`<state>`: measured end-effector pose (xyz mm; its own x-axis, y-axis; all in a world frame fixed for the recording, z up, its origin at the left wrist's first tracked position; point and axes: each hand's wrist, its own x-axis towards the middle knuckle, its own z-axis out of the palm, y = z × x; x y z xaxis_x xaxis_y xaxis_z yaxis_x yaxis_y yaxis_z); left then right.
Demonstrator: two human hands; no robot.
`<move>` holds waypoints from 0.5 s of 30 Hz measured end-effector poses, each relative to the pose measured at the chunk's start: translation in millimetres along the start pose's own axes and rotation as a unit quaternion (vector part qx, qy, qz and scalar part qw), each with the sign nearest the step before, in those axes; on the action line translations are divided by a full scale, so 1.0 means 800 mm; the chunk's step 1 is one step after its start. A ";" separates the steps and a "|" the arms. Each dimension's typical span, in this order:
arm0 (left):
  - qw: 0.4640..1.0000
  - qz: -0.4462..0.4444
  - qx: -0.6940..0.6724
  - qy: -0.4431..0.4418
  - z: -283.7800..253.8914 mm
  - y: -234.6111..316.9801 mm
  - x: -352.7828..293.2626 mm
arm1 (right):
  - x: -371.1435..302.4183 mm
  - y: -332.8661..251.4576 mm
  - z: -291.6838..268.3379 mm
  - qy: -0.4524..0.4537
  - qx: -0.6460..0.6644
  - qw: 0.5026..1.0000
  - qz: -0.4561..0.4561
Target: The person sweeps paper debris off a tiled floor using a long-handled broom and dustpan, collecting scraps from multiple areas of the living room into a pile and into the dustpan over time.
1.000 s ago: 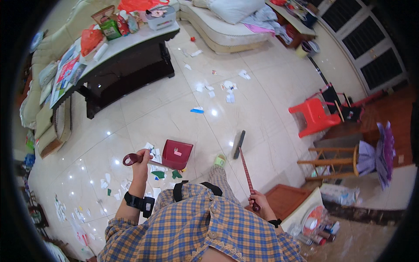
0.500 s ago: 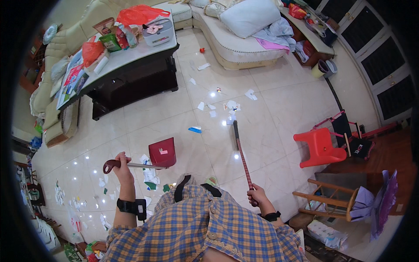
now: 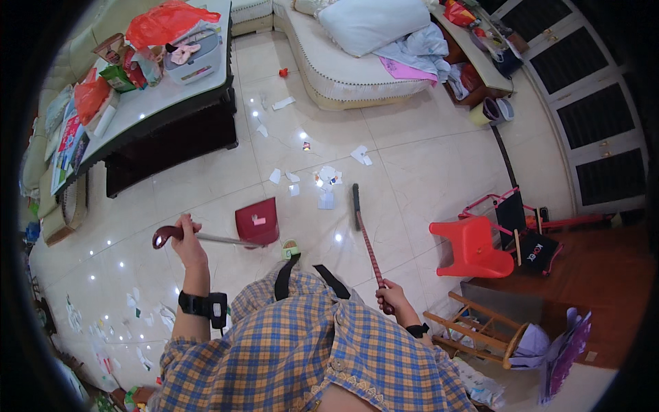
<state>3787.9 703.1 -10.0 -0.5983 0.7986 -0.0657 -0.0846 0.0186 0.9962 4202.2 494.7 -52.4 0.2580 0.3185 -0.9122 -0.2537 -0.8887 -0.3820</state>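
Note:
My left hand grips the brown-ended metal handle of a dark red dustpan, whose pan is low over the floor left of centre; whether it touches the tiles I cannot tell. In my right hand is the reddish-brown handle of a broom. Its narrow dark head is by the floor, just right of some torn paper scraps. More white scraps lie farther off. Between dustpan and broom, nearer me, one green slipper shows on my foot.
A loaded coffee table stands at the far left, a cream sofa beyond. On the right are a red plastic stool, a folding chair and a tipped wooden stool. Scattered scraps lie at the lower left.
The view has shifted, with furniture and scraps sliding left. The dustpan has come closer to the central scraps; the broom head has moved right of them. A blue scrap is no longer visible.

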 end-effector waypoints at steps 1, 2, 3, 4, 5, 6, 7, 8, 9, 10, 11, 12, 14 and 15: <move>1.000 0.005 -0.003 -0.008 0.020 0.001 0.004 | 0.015 -0.013 -0.009 0.003 0.003 1.000 -0.007; 1.000 -0.020 0.005 -0.015 0.039 0.003 0.004 | 0.027 -0.027 -0.021 0.017 -0.012 1.000 -0.010; 1.000 -0.021 0.010 -0.012 0.053 0.007 0.004 | 0.035 -0.048 -0.029 0.010 -0.026 1.000 -0.011; 0.999 -0.015 0.025 -0.022 0.066 0.010 0.004 | 0.046 -0.069 -0.034 0.016 -0.034 0.999 -0.018; 0.999 -0.008 0.041 -0.030 0.076 0.012 0.004 | 0.056 -0.088 -0.037 0.021 -0.044 0.998 -0.025; 0.998 -0.014 0.050 -0.033 0.085 0.012 0.003 | 0.071 -0.106 -0.044 0.040 -0.040 0.998 -0.035; 0.998 -0.017 0.053 -0.025 0.093 0.010 0.002 | 0.086 -0.125 -0.053 0.037 -0.048 0.998 -0.033; 0.999 -0.013 0.038 -0.030 0.099 0.008 0.000 | 0.102 -0.148 -0.063 0.033 -0.062 0.997 -0.042; 0.999 -0.009 0.024 -0.030 0.103 0.004 -0.004 | 0.122 -0.172 -0.071 0.026 -0.081 0.995 -0.051; 1.000 -0.007 0.006 -0.029 0.111 0.005 -0.010 | 0.140 -0.195 -0.083 0.025 -0.100 0.993 -0.049; 1.000 -0.010 0.009 -0.016 0.122 0.008 -0.019 | 0.160 -0.219 -0.094 0.019 -0.133 0.989 -0.067; 1.000 -0.017 0.008 0.003 0.135 0.012 -0.027 | 0.180 -0.241 -0.105 0.031 -0.150 0.984 -0.086; 0.999 -0.023 0.010 0.032 0.154 0.017 -0.039 | 0.216 -0.284 -0.122 0.035 -0.192 0.976 -0.094; 0.998 -0.018 0.004 0.052 0.159 0.017 -0.047 | 0.234 -0.303 -0.134 0.030 -0.215 0.973 -0.081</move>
<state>3910.6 749.6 13.6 -0.6744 0.7308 -0.1057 -0.1004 0.0510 0.9936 4411.5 734.2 -114.9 0.3197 0.4579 -0.8296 0.2058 -0.8882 -0.4109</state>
